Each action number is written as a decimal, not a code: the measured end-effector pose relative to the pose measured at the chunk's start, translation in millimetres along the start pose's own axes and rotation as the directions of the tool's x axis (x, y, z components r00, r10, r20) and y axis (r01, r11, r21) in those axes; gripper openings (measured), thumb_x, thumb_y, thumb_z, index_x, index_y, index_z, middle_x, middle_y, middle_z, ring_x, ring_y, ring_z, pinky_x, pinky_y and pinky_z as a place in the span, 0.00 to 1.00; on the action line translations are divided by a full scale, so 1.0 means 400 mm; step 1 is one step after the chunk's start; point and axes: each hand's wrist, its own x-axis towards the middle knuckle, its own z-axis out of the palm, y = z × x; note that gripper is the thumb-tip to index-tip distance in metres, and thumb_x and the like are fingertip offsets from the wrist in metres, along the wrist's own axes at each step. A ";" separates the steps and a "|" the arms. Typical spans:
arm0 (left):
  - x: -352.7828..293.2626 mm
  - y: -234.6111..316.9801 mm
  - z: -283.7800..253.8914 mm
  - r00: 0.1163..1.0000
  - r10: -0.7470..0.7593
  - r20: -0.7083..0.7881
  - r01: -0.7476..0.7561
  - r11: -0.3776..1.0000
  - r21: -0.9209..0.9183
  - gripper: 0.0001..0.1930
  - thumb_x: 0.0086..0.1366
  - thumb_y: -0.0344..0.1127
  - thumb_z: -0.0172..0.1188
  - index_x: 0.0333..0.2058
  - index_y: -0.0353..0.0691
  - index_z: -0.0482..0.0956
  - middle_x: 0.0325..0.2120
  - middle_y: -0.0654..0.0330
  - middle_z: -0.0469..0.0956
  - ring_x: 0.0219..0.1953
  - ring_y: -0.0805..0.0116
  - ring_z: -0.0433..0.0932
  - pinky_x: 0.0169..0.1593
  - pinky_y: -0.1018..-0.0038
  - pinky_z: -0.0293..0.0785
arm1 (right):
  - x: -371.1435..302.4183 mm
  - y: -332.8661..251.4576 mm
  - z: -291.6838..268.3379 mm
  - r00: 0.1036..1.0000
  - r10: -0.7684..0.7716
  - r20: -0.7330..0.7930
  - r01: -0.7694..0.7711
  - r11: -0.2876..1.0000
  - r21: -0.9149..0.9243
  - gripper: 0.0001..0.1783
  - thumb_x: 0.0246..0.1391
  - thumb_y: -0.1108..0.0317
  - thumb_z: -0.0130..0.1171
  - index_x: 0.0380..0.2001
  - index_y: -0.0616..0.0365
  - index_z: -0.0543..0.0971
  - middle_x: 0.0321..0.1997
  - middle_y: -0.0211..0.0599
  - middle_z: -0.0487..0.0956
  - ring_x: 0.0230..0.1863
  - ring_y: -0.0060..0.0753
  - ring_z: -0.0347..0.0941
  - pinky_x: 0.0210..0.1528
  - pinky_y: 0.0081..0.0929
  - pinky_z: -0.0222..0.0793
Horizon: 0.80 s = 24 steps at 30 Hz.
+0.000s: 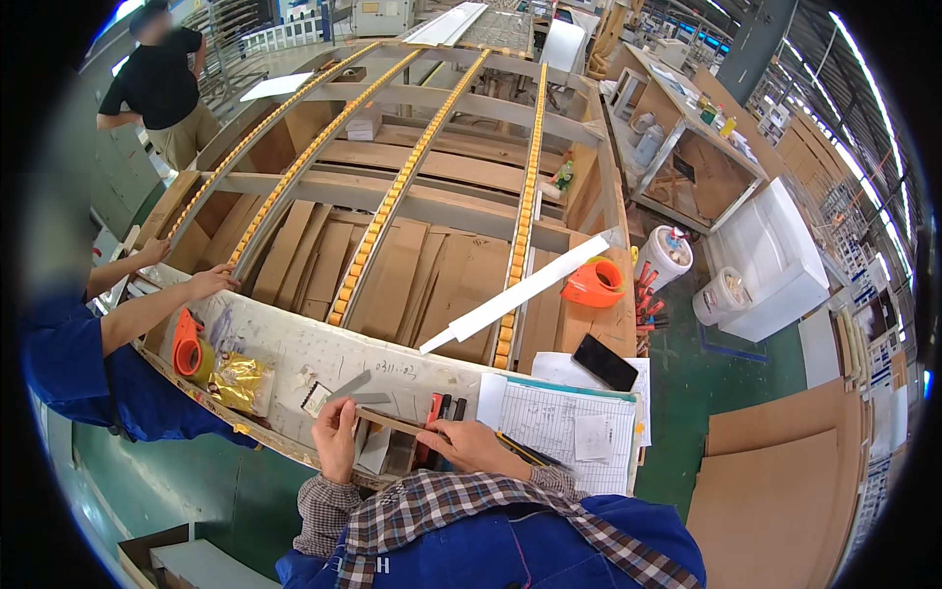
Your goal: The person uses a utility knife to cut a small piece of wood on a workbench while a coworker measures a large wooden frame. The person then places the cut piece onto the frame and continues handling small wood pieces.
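Observation:
Between my two hands a narrow brown strip (386, 421), which looks like cardboard, is held out level above the table edge. My left hand (336, 439) pinches its left end. The fingers of my right hand (469, 447) close on its right end. Below the strip are small grey flat pieces (373, 452), partly hidden by it. Just beyond my left hand lie a thin grey strip (350, 384) and a small printed label (315, 397). Red and black markers (446, 407) lie by my right hand, near printed sheets (564, 427) on a clipboard.
Roller rails (402, 187) run away from the white table edge (294, 339). A white strip (520, 292) lies across them beside an orange tape dispenser (595, 283). A black phone (604, 361) rests on papers. A co-worker's hands (211, 283) touch the rails at left; another person (167, 83) stands behind.

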 end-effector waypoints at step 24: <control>0.005 -0.035 -0.005 0.993 -0.050 -0.111 0.039 0.995 -0.096 0.12 0.63 0.35 0.54 0.34 0.29 0.76 0.26 0.65 0.74 0.27 0.81 0.70 0.31 0.84 0.70 | -0.003 -0.029 -0.018 0.999 0.042 0.017 -0.042 0.998 -0.041 0.25 0.54 0.44 0.48 0.39 0.55 0.76 0.29 0.43 0.78 0.30 0.46 0.75 0.30 0.34 0.70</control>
